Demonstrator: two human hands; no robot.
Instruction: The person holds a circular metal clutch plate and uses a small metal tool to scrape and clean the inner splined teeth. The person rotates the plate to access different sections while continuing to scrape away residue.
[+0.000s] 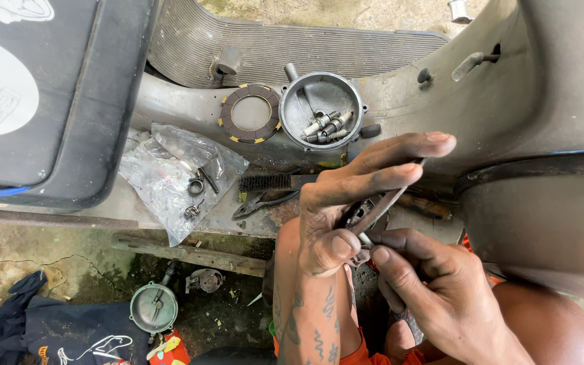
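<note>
My left hand (346,203) holds a thin grey metal strip, like a blade (386,201), between thumb and fingers, with the index and middle fingers stretched out toward the right. My right hand (434,284) pinches a small dark metal part (363,242) right below the left thumb, touching the blade's lower end. Both hands work close together above my knees in orange clothing. What lies under the palms is hidden.
On the grey scooter floorboard (190,108) lie a round metal cover (322,111) holding spark plugs, a brown clutch ring (250,113), a clear plastic bag (170,176) of small parts, a wire brush (272,181) and pliers (261,201). Another round cover (153,307) and dark cloth (55,328) lie on the ground.
</note>
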